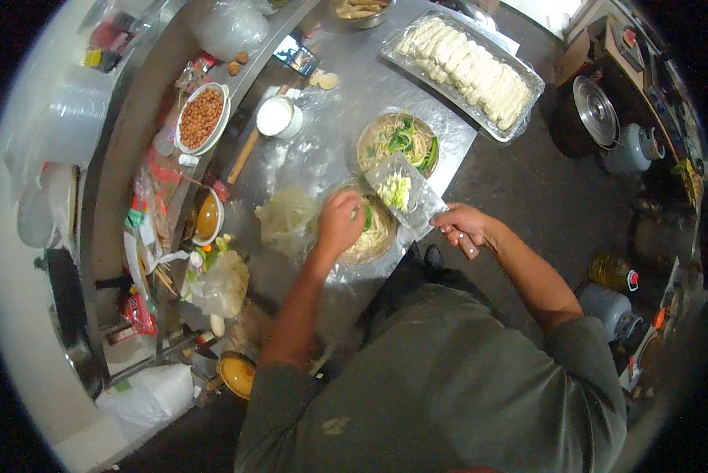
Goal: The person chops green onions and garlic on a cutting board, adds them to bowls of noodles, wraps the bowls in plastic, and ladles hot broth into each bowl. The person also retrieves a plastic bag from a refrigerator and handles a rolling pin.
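My right hand grips the wooden handle of a cleaver. Its broad blade lies flat, carrying a heap of chopped pale green and white vegetable, perhaps garlic or scallion. Below the blade's left side is the near bowl, with pale shreds or noodles and some greens inside. Over that bowl's left part hovers my left hand, fingers bunched; whether they pinch anything is hidden. The far bowl holds similar shreds with leafy greens, and the blade's far corner overlaps its near edge.
On the steel table are a white tub of flour, a rolling pin, a phone and a plastic-covered tray of dough pieces. Leftward stand a bowl of peanuts and a bowl of brownish sauce. Gas cylinders stand right.
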Available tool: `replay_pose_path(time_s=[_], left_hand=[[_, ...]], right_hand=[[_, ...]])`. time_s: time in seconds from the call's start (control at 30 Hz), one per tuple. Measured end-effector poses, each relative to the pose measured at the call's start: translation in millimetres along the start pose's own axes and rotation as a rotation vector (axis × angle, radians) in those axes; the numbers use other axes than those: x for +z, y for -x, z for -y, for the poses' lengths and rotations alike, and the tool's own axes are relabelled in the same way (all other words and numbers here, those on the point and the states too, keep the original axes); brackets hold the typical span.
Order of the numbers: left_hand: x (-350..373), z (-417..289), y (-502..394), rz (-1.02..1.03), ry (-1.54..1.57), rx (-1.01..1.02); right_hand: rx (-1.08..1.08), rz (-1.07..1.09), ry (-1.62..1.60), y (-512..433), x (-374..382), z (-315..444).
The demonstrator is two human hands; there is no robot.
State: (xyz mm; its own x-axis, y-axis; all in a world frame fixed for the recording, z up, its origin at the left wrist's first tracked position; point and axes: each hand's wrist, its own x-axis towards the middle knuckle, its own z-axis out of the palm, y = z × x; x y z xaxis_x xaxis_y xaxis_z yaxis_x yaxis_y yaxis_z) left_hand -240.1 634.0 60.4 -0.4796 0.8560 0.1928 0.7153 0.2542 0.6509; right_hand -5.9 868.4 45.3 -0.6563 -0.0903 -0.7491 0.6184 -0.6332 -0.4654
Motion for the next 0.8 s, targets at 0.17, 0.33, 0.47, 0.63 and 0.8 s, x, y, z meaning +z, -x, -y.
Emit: replay_pose_path(time_s=[0.17, 0.33, 0.47, 0.63, 0.8], left_hand=[[66, -24, -112, 0.010, 0.009, 0.307], [108, 9, -159, 0.066, 0.019, 0.280], [115, 41, -161, 0.027, -0.010, 0.065], [90, 14, -138, -0.160, 0.083, 0.006], [70, -50, -64, -0.113, 0.018, 0.201]], right_hand=[[-0.137, -0.156, -0.038, -8, 5, 39], [-0.181, -0.224, -0.139, -12, 0, 48], [-0.181, -0.286, -0.216, -6, -10, 35], [-0.214, -0.294, -0.249, 16, -3, 24], [-0.198, -0.240, -0.142, 31, 29, 3]])
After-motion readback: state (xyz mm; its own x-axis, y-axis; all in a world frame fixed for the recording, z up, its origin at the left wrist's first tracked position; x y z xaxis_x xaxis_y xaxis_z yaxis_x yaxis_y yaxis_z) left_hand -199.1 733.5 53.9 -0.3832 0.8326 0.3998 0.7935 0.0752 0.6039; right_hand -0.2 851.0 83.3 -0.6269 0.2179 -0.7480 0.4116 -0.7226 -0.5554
